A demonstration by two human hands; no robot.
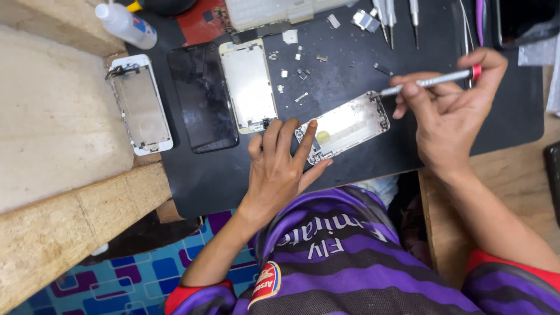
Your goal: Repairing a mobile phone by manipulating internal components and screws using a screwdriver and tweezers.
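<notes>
While the left hand lies flat on the black work mat with its fingers spread, its index fingertip and neighbours press on the near-left end of the opened phone housing, apparently to keep the light shell from sliding or turning under the tool; this hand clasps nothing, it only pins. The housing lies slanted on the mat, its inside facing up, near the middle of the worktop and just in front of the person's purple striped shirt. The right hand has its grip closed around a slim metal screwdriver with a red cap, held pen-fashion between thumb and fingers so that the tip meets the far-right corner of the housing; the low, slanted hold looks suited to fine control over a small screw, though the screw itself is too small to make out. To the left, laid side by side and well apart from the work, are a white phone frame resting partly on the wooden ledge, a dark display panel and a pale backing plate, seemingly parked in order. Tiny screws and brackets are scattered on the mat between them and the housing. A clear squeeze bottle lies at the far left, and spare drivers rest at the far edge.
</notes>
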